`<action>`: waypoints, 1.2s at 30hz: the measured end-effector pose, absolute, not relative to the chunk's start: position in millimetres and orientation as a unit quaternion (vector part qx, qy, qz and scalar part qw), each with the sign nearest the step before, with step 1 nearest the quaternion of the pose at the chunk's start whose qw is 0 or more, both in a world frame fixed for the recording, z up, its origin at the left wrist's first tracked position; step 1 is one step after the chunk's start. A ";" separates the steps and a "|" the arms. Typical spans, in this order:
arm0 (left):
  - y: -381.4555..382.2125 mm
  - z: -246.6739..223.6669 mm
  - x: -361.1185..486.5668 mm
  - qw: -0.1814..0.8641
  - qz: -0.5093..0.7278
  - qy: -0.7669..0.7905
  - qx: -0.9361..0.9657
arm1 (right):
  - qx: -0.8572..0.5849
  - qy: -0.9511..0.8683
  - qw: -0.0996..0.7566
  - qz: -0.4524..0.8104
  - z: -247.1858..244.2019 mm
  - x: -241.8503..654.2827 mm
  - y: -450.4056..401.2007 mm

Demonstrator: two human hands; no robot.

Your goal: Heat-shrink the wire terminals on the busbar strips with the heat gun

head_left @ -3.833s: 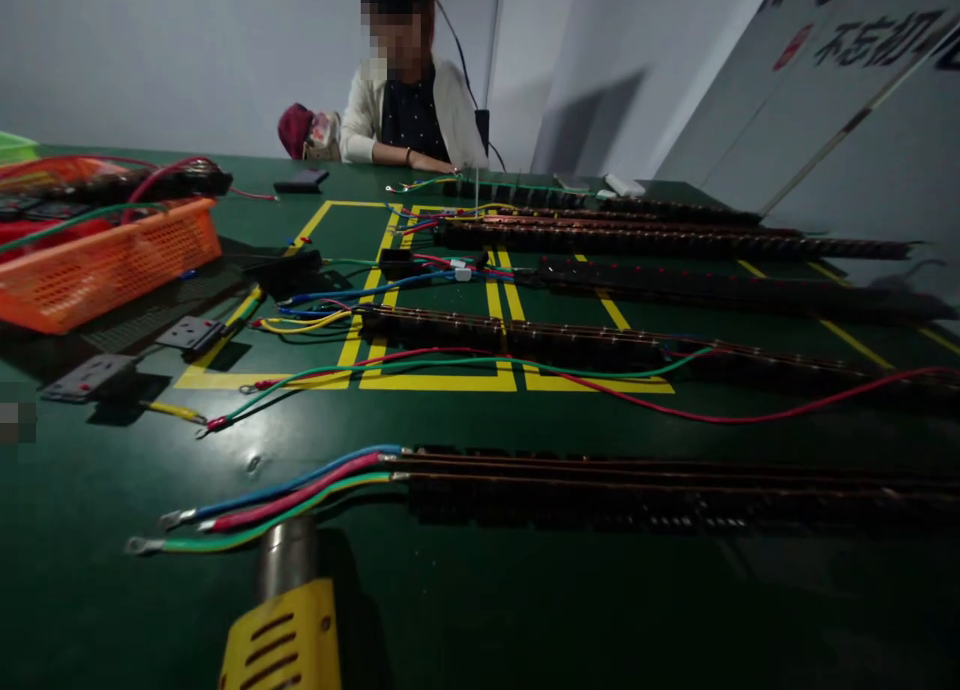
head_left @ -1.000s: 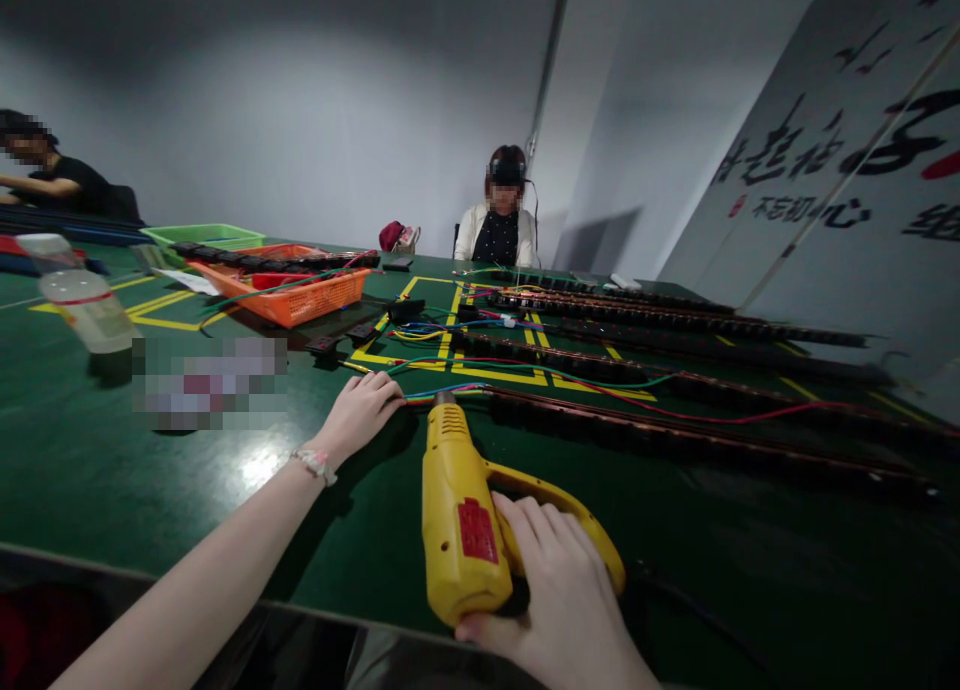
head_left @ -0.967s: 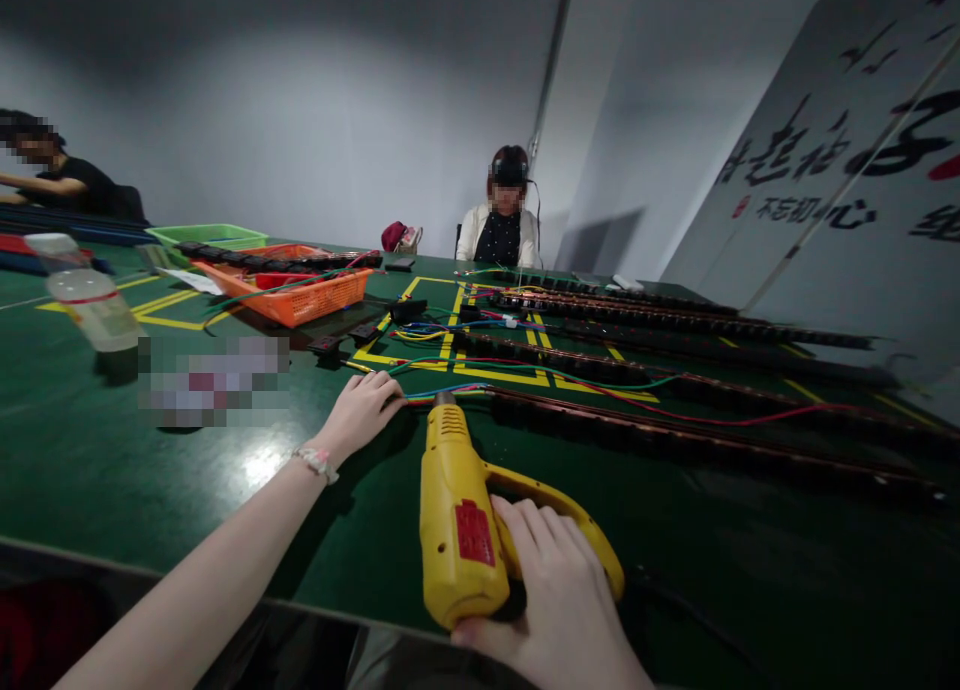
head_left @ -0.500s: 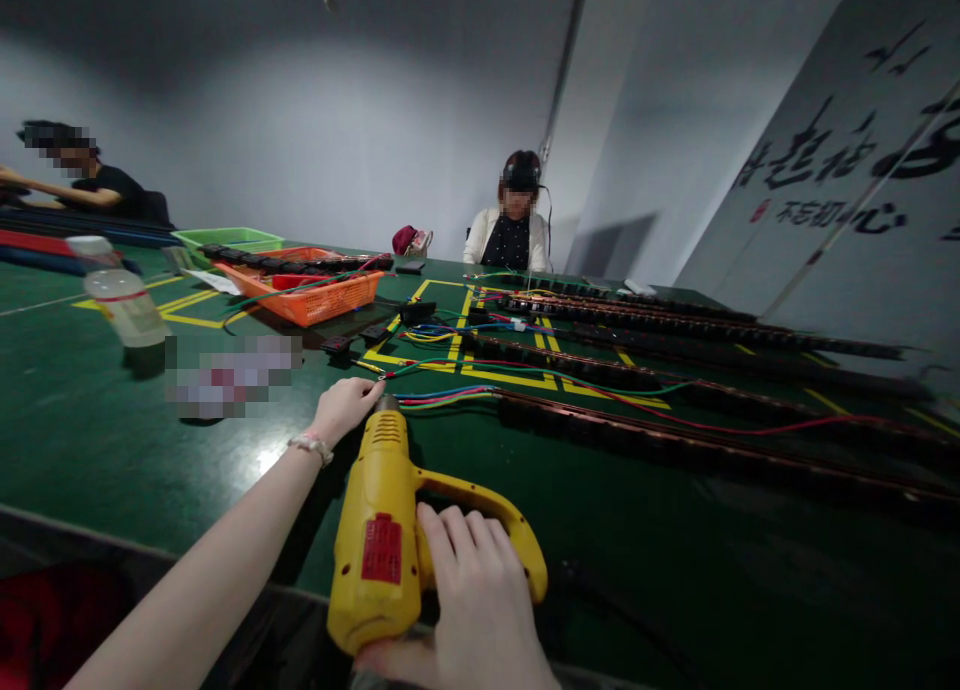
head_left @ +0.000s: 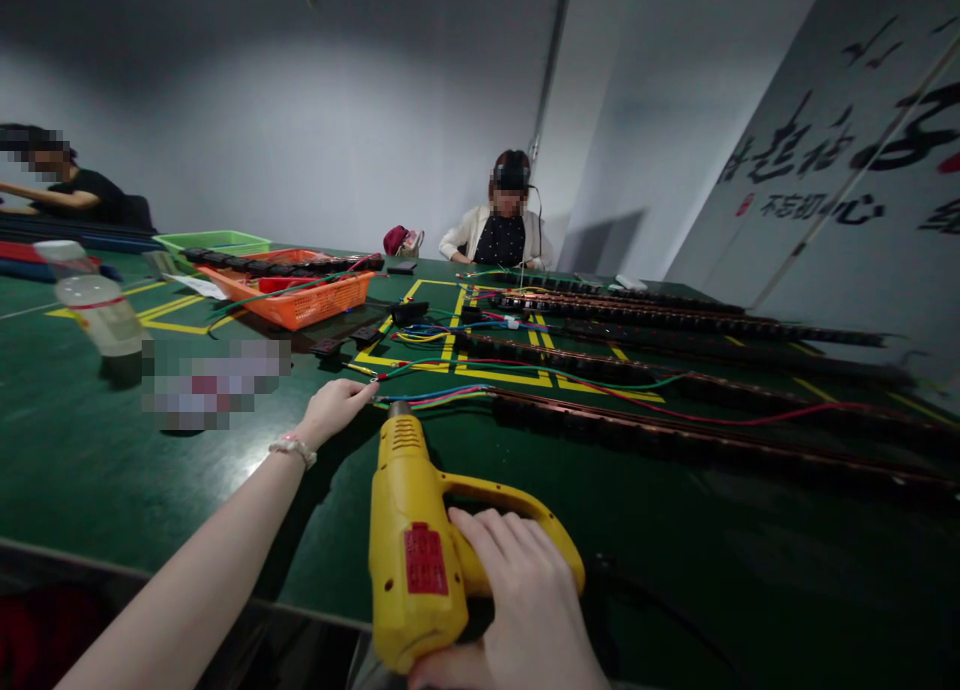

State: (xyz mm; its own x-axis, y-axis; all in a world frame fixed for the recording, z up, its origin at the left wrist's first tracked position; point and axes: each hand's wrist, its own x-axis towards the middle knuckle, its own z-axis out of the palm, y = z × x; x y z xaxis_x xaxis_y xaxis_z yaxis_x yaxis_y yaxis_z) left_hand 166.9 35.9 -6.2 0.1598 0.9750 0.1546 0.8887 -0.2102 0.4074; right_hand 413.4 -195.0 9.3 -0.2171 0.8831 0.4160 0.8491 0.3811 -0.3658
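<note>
My right hand (head_left: 517, 590) is wrapped round the handle of a yellow heat gun (head_left: 412, 540) with a red label. Its metal nozzle (head_left: 400, 408) points away from me, close to several thin coloured wires (head_left: 442, 394). Those wires run from a long black strip with copper edges (head_left: 637, 430). My left hand (head_left: 334, 410), with a bracelet at the wrist, reaches out left of the nozzle. Its thumb and fingertips are pinched at the wire ends. Exactly which wires they grip is too small to make out.
More black strips (head_left: 630, 305) and loose wires lie to the right on the green table (head_left: 247, 500). An orange basket (head_left: 315, 302), a green basket (head_left: 217, 240) and a bottle (head_left: 101, 305) stand at the left. Across the table sits a person (head_left: 506, 220); another person (head_left: 82, 195) is far left.
The heat gun in my right hand has moved right, its nozzle now farther from my left fingertips. My left hand keeps its pinch at the wire ends. The view has shifted slightly.
</note>
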 end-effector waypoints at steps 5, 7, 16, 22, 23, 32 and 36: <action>33.0 -4.6 168.6 0.118 0.200 0.614 0.755 | -0.580 -0.766 0.278 0.002 10.4 440.9 -199.4; 32.9 -4.5 168.8 0.118 0.196 0.615 0.755 | -0.590 -0.765 0.258 -0.013 8.0 452.2 -201.0; 35.2 -6.4 165.5 0.118 0.175 0.619 0.756 | -0.581 -0.762 0.252 -0.140 3.0 482.5 -212.6; 33.5 -3.5 169.7 0.116 0.179 0.625 0.751 | -0.576 -0.745 0.277 -0.190 -10.0 470.3 -213.7; 33.6 -3.3 170.3 0.116 0.181 0.625 0.751 | -0.584 -0.735 0.285 -0.193 -12.1 464.7 -213.7; 44.5 -4.5 173.1 0.099 0.191 0.614 0.760 | -0.559 -0.752 0.288 -0.196 -4.4 421.7 -205.5; 50.1 -4.2 174.0 0.096 0.187 0.598 0.774 | -0.574 -0.734 0.318 -0.175 -9.5 399.0 -197.4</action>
